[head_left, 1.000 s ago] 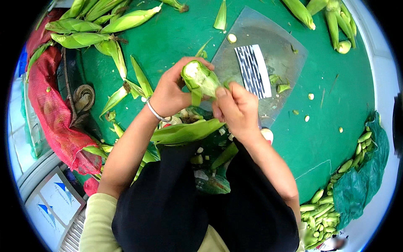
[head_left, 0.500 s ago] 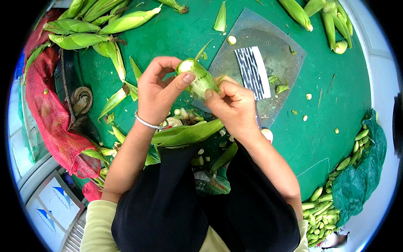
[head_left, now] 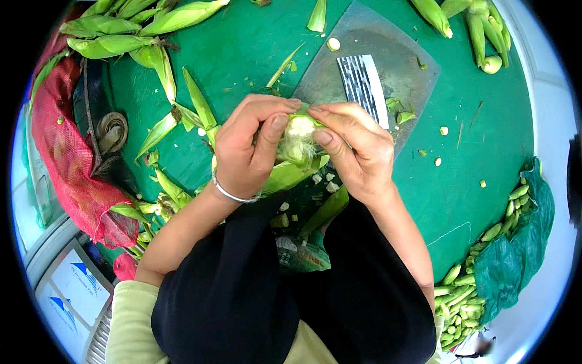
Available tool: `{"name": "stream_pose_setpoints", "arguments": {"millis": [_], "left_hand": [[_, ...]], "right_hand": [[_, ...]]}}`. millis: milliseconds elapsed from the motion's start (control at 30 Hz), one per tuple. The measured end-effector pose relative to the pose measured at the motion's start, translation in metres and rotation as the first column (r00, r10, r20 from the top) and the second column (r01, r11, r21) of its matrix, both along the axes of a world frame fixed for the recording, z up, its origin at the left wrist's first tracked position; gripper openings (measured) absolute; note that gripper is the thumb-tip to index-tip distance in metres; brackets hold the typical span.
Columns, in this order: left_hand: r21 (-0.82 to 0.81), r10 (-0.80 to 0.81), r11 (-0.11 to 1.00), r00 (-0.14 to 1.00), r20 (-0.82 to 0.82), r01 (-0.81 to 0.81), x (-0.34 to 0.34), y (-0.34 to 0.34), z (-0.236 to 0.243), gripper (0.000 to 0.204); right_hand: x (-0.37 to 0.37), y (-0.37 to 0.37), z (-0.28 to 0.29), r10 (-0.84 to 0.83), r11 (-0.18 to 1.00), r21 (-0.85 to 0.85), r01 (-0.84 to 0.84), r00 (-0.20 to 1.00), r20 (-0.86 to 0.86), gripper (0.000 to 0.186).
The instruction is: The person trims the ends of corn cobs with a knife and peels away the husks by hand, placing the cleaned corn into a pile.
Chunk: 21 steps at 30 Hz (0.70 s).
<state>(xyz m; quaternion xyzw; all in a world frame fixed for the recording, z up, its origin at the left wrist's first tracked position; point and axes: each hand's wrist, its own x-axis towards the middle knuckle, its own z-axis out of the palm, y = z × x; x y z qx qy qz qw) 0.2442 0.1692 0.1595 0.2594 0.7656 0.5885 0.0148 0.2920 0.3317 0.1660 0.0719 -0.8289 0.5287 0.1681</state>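
Note:
Between my two hands is an ear of corn (head_left: 297, 145), partly husked, with its pale cut end and loose silk showing. My left hand (head_left: 247, 144) pinches the green husk at the top from the left, a metal bangle on that wrist. From the right, my right hand (head_left: 359, 145) has its thumb and fingers closed on the same husk. The far end of the ear is hidden by its own front. Just beyond the right hand a cleaver (head_left: 365, 85) with a patterned blade lies on a grey board (head_left: 394, 45); its handle is covered by that hand.
Unhusked corn ears (head_left: 109, 45) are heaped at the far left, others (head_left: 479, 36) at the far right. A red mesh bag (head_left: 66, 145) stands at the left. Small green cobs (head_left: 464, 303) fill a green bag (head_left: 515, 255) at the right. Husk scraps and cut ends litter the green surface (head_left: 467, 176).
Both hands have come closer together and a little lower. The ear has turned so its cut end faces me. A thin strip of husk now lies on the green surface beyond the hands.

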Motion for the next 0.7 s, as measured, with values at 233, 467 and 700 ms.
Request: {"name": "stream_pose_setpoints", "arguments": {"millis": [233, 467, 700], "left_hand": [[0.083, 0.105, 0.988, 0.967, 0.234, -0.128, 0.006, -0.005, -0.005, 0.020], [0.278, 0.040, 0.930, 0.819, 0.572, -0.239, 0.007, 0.000, -0.003, 0.020], [0.130, -0.069, 0.991, 0.910, 0.409, 0.016, 0.017, 0.021, -0.003, 0.014]], "right_hand": [[0.001, -0.012, -0.002, -0.125, 0.977, -0.161, 0.139, 0.988, 0.093, 0.009], [0.016, -0.004, -0.017, 0.086, 0.477, -0.823, 0.307, 0.916, 0.392, 0.018], [0.045, 0.041, 0.019, 0.101, 0.902, -0.405, 0.148, 0.841, 0.531, 0.021]]}}
